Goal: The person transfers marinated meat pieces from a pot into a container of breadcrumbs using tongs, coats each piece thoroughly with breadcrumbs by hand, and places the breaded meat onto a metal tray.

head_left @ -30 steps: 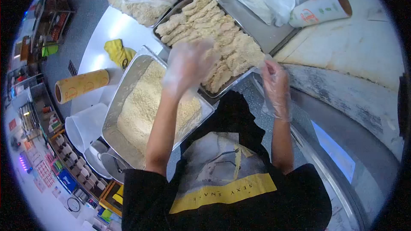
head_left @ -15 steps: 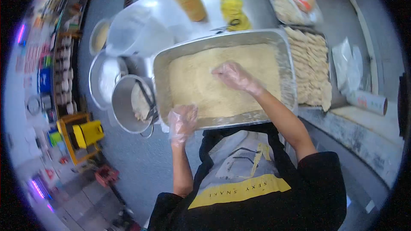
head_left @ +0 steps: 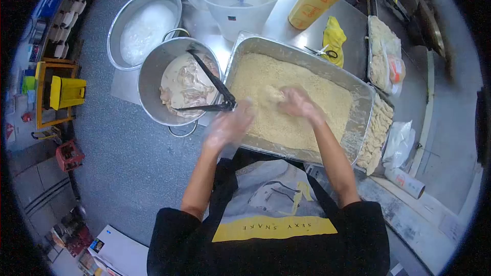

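Note:
My left hand [head_left: 231, 125], in a clear plastic glove and smeared by motion, is over the near left edge of the metal tray [head_left: 364, 122]. It is close to the hinge end of the black tongs [head_left: 212, 79], but I cannot tell if it touches them. The tongs lean spread in a steel pot [head_left: 148, 89] of pale meat pieces in milky batter [head_left: 192, 84]. Over the yellowish crumbs [head_left: 307, 128] in the tray is my gloved right hand [head_left: 299, 105], also blurred. A pale crumb-coloured lump [head_left: 274, 93] lies at its fingertips; whether it is gripped does not show.
Beyond the pot are a bowl of white powder [head_left: 148, 28] and a measuring jug [head_left: 235, 13]. Behind the tray are a film roll [head_left: 319, 0], a yellow cloth [head_left: 333, 41] and scissors [head_left: 327, 52]. Coated pieces [head_left: 376, 133] fill a tray at right.
The view has swung left, bringing the pot and jug nearer the middle. My left hand has moved from the tray's corner up toward the tongs. My right hand remains over the crumbs.

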### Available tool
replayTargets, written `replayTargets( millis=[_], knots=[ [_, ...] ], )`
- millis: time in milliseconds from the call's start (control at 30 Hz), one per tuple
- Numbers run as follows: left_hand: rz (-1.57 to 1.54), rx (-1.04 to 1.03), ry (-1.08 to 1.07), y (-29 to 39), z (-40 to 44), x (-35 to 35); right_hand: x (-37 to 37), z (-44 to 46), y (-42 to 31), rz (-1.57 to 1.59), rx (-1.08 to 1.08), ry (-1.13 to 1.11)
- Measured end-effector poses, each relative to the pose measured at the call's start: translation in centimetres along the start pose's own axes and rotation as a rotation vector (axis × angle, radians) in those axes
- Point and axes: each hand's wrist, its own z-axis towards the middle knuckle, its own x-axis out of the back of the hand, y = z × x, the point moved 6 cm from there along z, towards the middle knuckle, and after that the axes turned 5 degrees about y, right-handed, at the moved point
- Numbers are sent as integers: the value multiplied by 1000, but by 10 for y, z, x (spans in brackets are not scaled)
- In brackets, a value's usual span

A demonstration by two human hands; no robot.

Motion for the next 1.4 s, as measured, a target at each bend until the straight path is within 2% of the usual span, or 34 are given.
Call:
replayTargets(
  millis=[33, 67, 100, 133, 167, 233, 300, 333, 400, 433, 500, 533, 600, 733, 800, 833, 900, 933, 967, 1033, 1067, 1100, 1133, 1167, 1200, 1267, 1400],
  knots=[
    [-3, 1, 0, -20, 20, -19, 6, -15, -9, -3, 0, -2],
    [529, -408, 126, -32, 45, -56, 31, -32, -33, 34, 94, 81],
    [799, -618, 155, -19, 49, -65, 55, -47, -53, 73, 183, 168],
    [1064, -835, 245, -6, 51, -73, 70, -56, -60, 76, 173, 174],
    [453, -812, 380, 49, 40, -26, 83, -64, -63, 200, 133, 155],
    [-154, -759, 456, 79, 48, 8, 83, -84, -48, 331, 73, 162],
    [-227, -859, -111, 98, 64, -18, 79, -109, -12, 840, 74, 413],
    [-218, -880, -131, 120, 60, -10, 85, -118, -9, 841, 61, 441],
    [8, -717, -370, 148, 55, -13, 82, -136, 8, 885, -185, 400],
    [26, -732, -383, 158, 60, -22, 85, -143, 17, 894, -191, 425],
    [562, -801, -330, 169, 73, -49, 91, -161, 19, 155, -47, 484],
    [585, -813, -348, 180, 72, -57, 83, -169, 28, 172, -65, 502],
    [893, -746, -341, 197, 75, -71, 67, -181, 46, 236, -94, 547],
    [1078, -835, -437, 243, 56, -84, 90, -215, 34, 302, -162, 579],
    [1018, -1000, -417, 276, 36, -85, 109, -239, 34, 416, -151, 660],
    [950, -1095, -477, 298, 23, -82, 118, -253, 39, 416, -194, 694],
    [873, -1251, -580, 350, -7, -89, 137, -285, 43, 387, -134, 676],
    [748, -1189, -642, 375, -19, -96, 155, -310, 46, 381, -113, 799],
    [627, -1112, -699, 393, -26, -108, 161, -334, 56, 370, -160, 820],
    [550, -1134, -776, 427, -38, -147, 160, -380, 83, 615, -317, 859],
    [471, -1122, -817, 445, -43, -167, 161, -404, 95, 465, -335, 985],
    [519, -1113, -905, 457, -44, -197, 155, -418, 107, 469, -342, 992],
    [564, -1098, -992, 466, -39, -232, 146, -433, 124, 607, -438, 1066],
    [533, -1222, -954, 474, -36, -264, 133, -448, 141, 749, -535, 1136],
    [497, -1343, -912, 477, -32, -297, 120, -456, 156, 755, -539, 1137],
    [512, -1279, -904, 465, -3, -367, 78, -466, 201, 974, -765, 1140],
    [611, -1304, -1014, 480, 10, -436, 36, -465, 248, 1184, -824, 1187]
  ],
)
